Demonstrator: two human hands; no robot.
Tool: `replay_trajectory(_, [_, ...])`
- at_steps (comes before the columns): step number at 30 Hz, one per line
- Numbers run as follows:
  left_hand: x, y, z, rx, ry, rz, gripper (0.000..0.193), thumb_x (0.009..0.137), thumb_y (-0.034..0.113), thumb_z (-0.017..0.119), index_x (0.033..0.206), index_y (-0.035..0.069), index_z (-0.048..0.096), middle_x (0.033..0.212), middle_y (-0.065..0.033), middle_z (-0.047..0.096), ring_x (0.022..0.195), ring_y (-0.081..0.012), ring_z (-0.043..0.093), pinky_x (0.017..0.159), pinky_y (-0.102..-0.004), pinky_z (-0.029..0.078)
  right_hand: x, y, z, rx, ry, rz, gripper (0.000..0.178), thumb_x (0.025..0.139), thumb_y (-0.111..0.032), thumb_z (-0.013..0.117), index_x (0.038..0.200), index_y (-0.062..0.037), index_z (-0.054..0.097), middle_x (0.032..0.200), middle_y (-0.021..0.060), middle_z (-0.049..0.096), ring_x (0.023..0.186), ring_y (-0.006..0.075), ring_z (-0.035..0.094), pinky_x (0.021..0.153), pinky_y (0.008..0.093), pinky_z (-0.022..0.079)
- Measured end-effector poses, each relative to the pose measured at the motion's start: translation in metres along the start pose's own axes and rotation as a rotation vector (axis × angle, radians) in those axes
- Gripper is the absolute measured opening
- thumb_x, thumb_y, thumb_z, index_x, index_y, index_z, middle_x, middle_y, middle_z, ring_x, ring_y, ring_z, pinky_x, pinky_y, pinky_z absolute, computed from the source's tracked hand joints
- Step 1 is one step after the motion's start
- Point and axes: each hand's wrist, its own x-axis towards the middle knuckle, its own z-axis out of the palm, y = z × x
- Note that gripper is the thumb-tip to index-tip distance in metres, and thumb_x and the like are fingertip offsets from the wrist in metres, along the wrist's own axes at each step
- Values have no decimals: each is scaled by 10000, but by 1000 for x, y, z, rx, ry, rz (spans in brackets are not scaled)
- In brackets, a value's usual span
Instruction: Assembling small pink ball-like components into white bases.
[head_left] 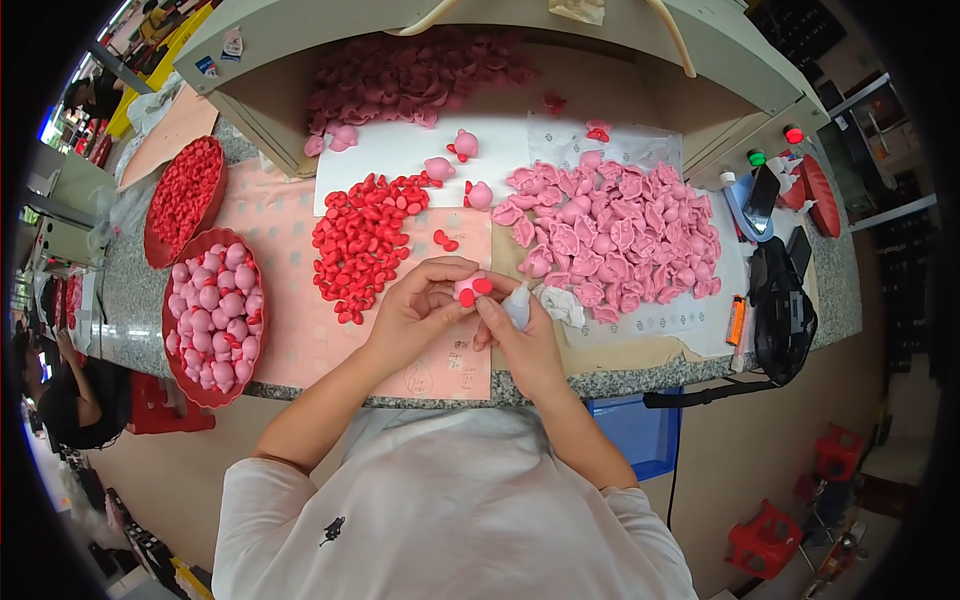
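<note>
Above the near edge of the workbench, my left hand (412,312) is closed round a small pink figure with red feet (469,288). My right hand (527,352) is closed on a small translucent squeeze bottle (518,304), and its fingertips touch or nearly touch one red foot. Past my left hand lies a heap of small red foot pieces (362,245), with a few loose red pieces (446,240) beside it. Pink cupped shell pieces (625,235) are heaped beyond my right hand. Farther back rest several round pink figures (438,168) with red parts.
Left stand a red basket of pink figures (252,375) and a red basket of red pieces (152,248). A grey hooded cabinet (740,60) spans the back, more pink pieces (400,75) inside. Right lie a black bag (785,320), an orange lighter (737,318) and phones (763,190).
</note>
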Motion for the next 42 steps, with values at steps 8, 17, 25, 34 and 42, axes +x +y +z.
replay_trajectory(8, [4,3,-13,-123,27,-241,257,875,-1,581,1131,-2,556,1240,-149,527,1101,-232,564,927,-386,509,16,6,-21,-111,-51,44,319,910,-153,596,1177,16,549,816,22,606,657,85,562,610,237,492])
replay_trajectory(17, [4,0,-23,-312,-8,-464,247,881,29,590,1117,-10,529,1159,-130,578,1075,-215,582,937,-378,507,21,3,-23,-187,-105,126,295,895,-140,616,1139,22,580,827,24,623,666,84,571,618,228,496])
replay_trajectory(25, [7,-6,-37,-372,-44,-539,227,879,23,591,1098,5,537,1106,-113,601,1043,-193,596,929,-366,508,30,8,-23,-249,-124,182,291,877,-136,639,1113,27,597,854,34,636,663,85,577,619,228,501])
replay_trajectory(34, [10,1,-59,-265,-66,-709,242,850,28,629,1083,10,564,1097,-96,606,1005,-188,616,846,-363,557,41,21,-15,-273,-153,236,293,872,-125,642,1107,46,600,873,58,656,688,99,610,645,240,526])
replay_trajectory(42, [3,-2,-77,-279,-120,-663,224,848,57,646,1064,31,594,1079,-62,617,966,-154,621,833,-310,556,43,24,2,-295,-150,230,302,874,-127,640,1109,57,595,898,83,660,749,128,639,688,255,543])
